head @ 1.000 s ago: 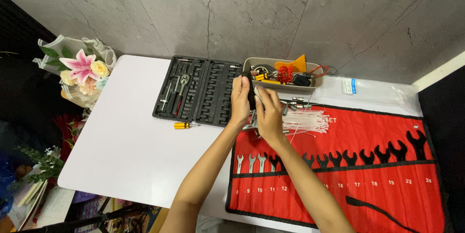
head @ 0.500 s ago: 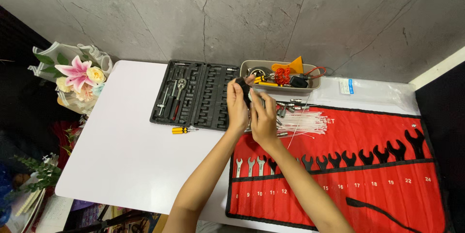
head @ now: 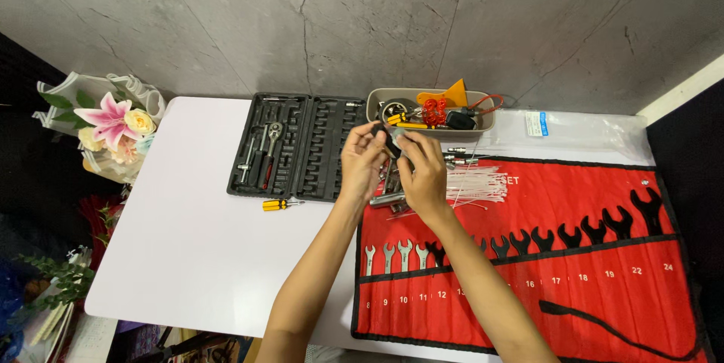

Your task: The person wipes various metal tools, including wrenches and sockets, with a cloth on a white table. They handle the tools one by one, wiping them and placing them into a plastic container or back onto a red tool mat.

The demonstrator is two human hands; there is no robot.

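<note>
Both hands are lifting off the pile of loose tools — the left hand (head: 363, 161) and right hand (head: 424, 171) are now meeting above the red roll's (head: 573, 257) edge, fingertips pinching a small dark part (head: 388, 140) between them, closer to the tray (head: 430, 110) than before.

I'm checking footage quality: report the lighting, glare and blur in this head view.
Head view: soft, even light, faint shadows; sharp white table and red wrench roll; mild sheen on clear plastic bag; left hand and right hand slightly soft, the small dark item between them indistinct.
</note>
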